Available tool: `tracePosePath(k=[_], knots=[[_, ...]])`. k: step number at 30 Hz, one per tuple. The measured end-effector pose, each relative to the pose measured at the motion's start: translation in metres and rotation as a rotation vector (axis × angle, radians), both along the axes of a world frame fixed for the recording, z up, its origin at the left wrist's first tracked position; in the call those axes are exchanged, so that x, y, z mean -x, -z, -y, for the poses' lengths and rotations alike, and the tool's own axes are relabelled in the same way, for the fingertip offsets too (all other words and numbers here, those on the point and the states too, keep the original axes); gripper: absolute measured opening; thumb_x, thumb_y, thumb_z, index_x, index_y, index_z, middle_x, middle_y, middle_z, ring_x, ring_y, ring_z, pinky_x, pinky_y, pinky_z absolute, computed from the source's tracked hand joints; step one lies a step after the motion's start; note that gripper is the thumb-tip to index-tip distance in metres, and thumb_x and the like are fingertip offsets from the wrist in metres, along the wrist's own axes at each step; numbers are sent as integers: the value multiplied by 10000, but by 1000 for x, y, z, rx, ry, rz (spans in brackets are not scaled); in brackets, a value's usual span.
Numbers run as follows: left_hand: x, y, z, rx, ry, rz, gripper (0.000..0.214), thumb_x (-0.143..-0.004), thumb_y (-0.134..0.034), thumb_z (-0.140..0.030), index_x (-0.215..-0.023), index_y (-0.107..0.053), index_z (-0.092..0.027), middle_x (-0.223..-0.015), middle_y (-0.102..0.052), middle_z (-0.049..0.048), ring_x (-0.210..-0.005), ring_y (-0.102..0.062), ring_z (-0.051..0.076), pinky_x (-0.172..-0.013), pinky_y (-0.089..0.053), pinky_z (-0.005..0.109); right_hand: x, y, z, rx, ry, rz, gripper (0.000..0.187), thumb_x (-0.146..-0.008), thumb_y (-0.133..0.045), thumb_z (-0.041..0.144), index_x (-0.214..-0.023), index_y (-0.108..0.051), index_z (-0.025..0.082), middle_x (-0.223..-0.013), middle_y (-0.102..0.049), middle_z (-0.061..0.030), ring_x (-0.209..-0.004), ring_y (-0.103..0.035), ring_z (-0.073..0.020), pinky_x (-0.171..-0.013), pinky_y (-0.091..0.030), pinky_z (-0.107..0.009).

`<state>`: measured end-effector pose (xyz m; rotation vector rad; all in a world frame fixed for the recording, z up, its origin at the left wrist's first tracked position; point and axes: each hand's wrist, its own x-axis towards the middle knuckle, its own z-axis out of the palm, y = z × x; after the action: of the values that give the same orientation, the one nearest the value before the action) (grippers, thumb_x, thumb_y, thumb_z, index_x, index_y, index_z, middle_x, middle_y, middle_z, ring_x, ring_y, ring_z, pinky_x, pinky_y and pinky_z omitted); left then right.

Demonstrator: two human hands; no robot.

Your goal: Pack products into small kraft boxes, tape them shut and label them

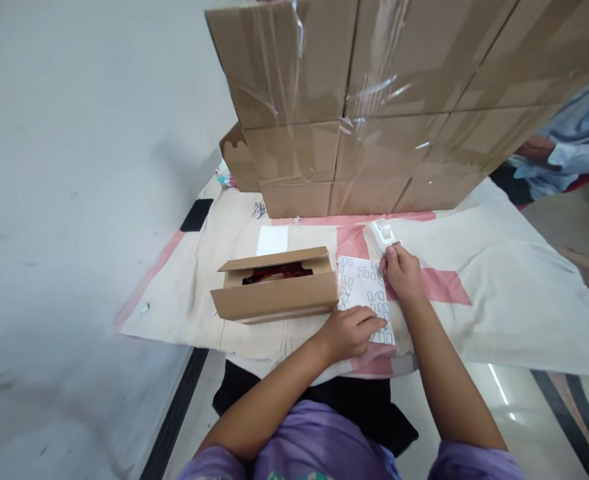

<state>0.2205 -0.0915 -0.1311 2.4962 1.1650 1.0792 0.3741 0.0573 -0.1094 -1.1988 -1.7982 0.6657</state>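
Note:
A white sheet (pixel 357 283) covered with small dark-outlined rectangles lies right of an open cardboard box (pixel 277 297). My left hand (pixel 354 330) rests over the sheet's lower part, fingers fairly straight and lying on the paper. Just above the sheet's upper right corner stands a white tape dispenser (pixel 379 235). My right hand (pixel 401 270) is closed in a pinch against the dispenser's cutting end; whatever is between the thumb and finger is too small to tell. The box's long flaps stand up, and something red and dark shows inside.
Taped-together cardboard boxes (pixel 334 153) form a tall wall at the back. A blank white paper (pixel 273 240) lies behind the open box. A black phone (pixel 197 215) is at the cloth's left edge. Another person's sleeve (pixel 581 157) shows at far right.

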Motion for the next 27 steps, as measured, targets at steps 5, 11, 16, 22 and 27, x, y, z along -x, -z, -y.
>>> tracePosePath(k=[5, 11, 16, 22, 27], knots=[[22, -34, 32, -211, -102, 165, 208, -910, -503, -155, -1029, -667, -202, -878, -752, 21, -734, -695, 127, -621, -544, 253, 0, 0, 1, -24, -3, 27, 485, -1031, -404, 556, -685, -527, 240, -565, -570, 6, -486, -506, -161, -521, -395, -300], [124, -126, 75, -410, -660, 112, 288, -883, -697, -228, -1162, -626, -237, -993, -705, 50, -897, -647, 193, -798, -524, 353, 19, -35, 30, -68, -47, -111, 427, -1049, -417, 517, -773, -575, 232, -712, -697, -39, -654, -625, -194, -687, -490, -336], [167, -162, 48, 14, -626, -38, 286, -875, -739, -426, -1106, -705, -259, -1105, -722, 41, -1038, -637, 238, -896, -458, 405, 75, -87, 67, -159, -99, -240, 380, -1068, -404, 466, -905, -667, 244, -934, -762, -77, -933, -712, -243, -878, -535, -403], [166, -150, 29, 241, -582, 99, 152, -953, -621, -269, -852, -734, -260, -973, -730, -9, -942, -656, 185, -855, -448, 360, 125, -89, 88, -41, -272, -323, 372, -1074, -407, 439, -966, -715, 259, -1035, -775, -57, -1026, -716, -235, -906, -543, -379], [165, -138, 28, 270, -568, 124, 173, -973, -560, -238, -841, -669, -211, -966, -686, 7, -851, -649, 156, -769, -473, 307, 123, -75, 97, -37, -216, -199, 336, -1071, -422, 419, -939, -693, 269, -995, -773, -38, -949, -711, -233, -840, -520, -353]])
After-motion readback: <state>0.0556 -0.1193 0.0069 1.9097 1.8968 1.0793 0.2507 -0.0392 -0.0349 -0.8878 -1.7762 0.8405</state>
